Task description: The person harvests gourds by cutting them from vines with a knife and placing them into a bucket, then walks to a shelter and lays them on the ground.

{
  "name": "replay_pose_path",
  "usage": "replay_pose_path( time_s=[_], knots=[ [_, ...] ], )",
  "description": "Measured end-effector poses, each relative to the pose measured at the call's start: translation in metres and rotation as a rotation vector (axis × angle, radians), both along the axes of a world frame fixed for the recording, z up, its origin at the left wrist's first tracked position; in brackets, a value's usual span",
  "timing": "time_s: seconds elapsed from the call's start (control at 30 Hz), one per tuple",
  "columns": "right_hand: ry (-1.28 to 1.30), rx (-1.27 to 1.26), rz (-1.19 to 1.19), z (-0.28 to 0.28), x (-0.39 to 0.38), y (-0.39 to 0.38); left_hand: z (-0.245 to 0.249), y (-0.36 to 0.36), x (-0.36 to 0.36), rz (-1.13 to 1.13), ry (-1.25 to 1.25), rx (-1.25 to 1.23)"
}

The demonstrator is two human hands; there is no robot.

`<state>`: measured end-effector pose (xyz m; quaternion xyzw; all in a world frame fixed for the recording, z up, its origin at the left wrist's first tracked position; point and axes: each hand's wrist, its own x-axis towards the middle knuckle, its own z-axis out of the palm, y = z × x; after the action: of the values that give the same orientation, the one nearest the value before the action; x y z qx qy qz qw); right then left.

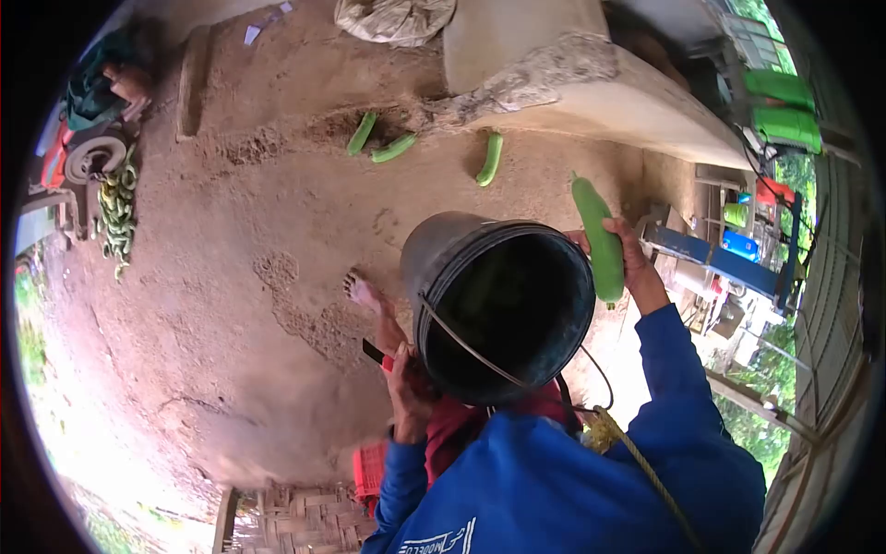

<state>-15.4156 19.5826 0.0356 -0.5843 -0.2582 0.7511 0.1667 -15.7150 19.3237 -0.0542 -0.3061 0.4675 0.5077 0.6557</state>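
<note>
A long green gourd (600, 242) is in my right hand (632, 254), with the fingers wrapped round its middle, just to the right of the bucket's rim. The black bucket (452, 254) stands in front of my body, its wide mouth turned up toward me and its inside dark. A thin wire handle (471, 346) crosses the opening. My left hand (411, 392) is closed on a red and black knife (377, 355) at the bucket's lower left side. Only the front part of the knife shows past the fingers.
Three more green gourds, such as the curved one (490, 159), lie on the dirt floor (212, 305) ahead. A pile of green produce (117, 217) is at the far left. A whitish sack (397, 20) rests at the top, and a red crate (369, 469) is near my left elbow.
</note>
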Motion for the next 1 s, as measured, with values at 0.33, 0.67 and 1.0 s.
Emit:
replay_pose_path(
  time_s=[0.33, 0.67, 1.0],
  knots=[
    [0.191, -0.196, -0.084, -0.197, -0.017, 0.037, -0.172, 0.037, -0.054, -0.104, 0.214, -0.025],
    [0.116, -0.163, -0.113, -0.342, -0.018, 0.069, -0.282, 0.098, -0.044, -0.145, 0.442, 0.022],
    [0.135, 0.086, 0.283, -0.364, -0.031, 0.120, -0.295, 0.133, -0.035, -0.386, 1.128, -0.041]
  ],
)
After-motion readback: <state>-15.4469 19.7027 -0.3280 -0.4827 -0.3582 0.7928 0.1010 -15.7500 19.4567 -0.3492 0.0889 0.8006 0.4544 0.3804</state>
